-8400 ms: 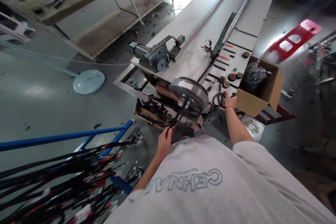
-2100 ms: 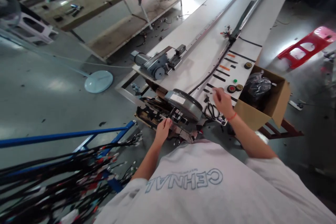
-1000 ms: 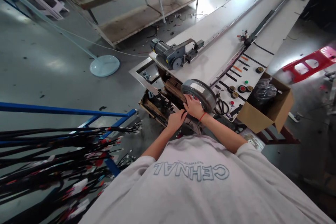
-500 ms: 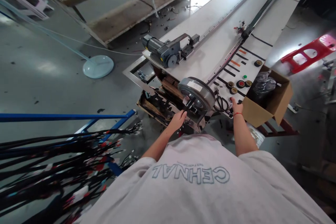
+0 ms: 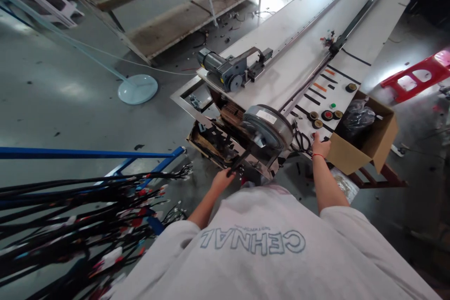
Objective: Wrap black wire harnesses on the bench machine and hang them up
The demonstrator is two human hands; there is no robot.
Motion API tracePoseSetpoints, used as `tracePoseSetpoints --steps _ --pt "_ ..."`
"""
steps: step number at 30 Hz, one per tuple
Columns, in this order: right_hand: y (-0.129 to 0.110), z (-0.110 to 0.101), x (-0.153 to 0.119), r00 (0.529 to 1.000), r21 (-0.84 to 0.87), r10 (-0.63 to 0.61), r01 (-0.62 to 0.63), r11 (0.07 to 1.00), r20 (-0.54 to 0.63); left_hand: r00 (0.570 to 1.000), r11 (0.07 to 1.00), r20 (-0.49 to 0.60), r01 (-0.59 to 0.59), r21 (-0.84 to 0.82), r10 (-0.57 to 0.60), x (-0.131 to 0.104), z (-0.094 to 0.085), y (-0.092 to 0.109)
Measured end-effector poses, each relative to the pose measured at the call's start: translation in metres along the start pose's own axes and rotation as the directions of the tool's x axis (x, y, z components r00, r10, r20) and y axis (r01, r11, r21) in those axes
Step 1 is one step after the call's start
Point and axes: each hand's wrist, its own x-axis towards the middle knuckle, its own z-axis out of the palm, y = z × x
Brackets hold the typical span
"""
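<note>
My left hand (image 5: 223,180) is closed around the end of a black cable bundle (image 5: 242,158), which stretches up toward the round grey taping head (image 5: 269,126) at the machine's near end. My right hand (image 5: 321,146) rests at the panel's near edge, its thumb on or right beside a small red button and apart from the other fingers, which are partly hidden. A pair of black-handled scissors (image 5: 301,138) lies just left of that hand. Several rolls of tape (image 5: 317,124) and a large red button (image 5: 327,115) are on the white panel beyond it.
A cardboard box (image 5: 351,154) with a plastic bag stands at the right. A grey motor (image 5: 214,62) is mounted on the long white table (image 5: 298,51). Cable harnesses (image 5: 105,215) hang on a blue rack (image 5: 140,154) at the left. A red stool (image 5: 415,75) lies farther right.
My left hand has drawn back, down and left from the taping head, and a longer stretch of black cable shows between them. My right hand stays by the button. The view has shifted slightly.
</note>
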Motion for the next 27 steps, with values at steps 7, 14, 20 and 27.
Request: tracePoseSetpoints --steps 7,14,20,27 --pt "0.001 0.002 0.003 1.0 0.025 0.01 -0.009 1.0 -0.023 0.995 0.992 -0.104 -0.012 -0.123 -0.001 -0.057 -0.002 -0.034" --pt "0.003 0.004 0.005 1.0 0.007 0.004 -0.004 1.0 -0.022 0.975 0.951 -0.195 -0.153 -0.267 0.102 -0.095 -0.033 0.002" --pt "0.0 0.002 0.002 1.0 0.022 0.003 -0.003 1.0 -0.014 0.968 0.951 -0.231 -0.162 -0.262 0.102 -0.075 -0.036 0.024" --pt "0.001 0.001 0.001 1.0 0.037 0.001 0.0 0.999 -0.011 0.953 0.944 -0.269 -0.212 -0.252 0.142 -0.051 -0.031 0.044"
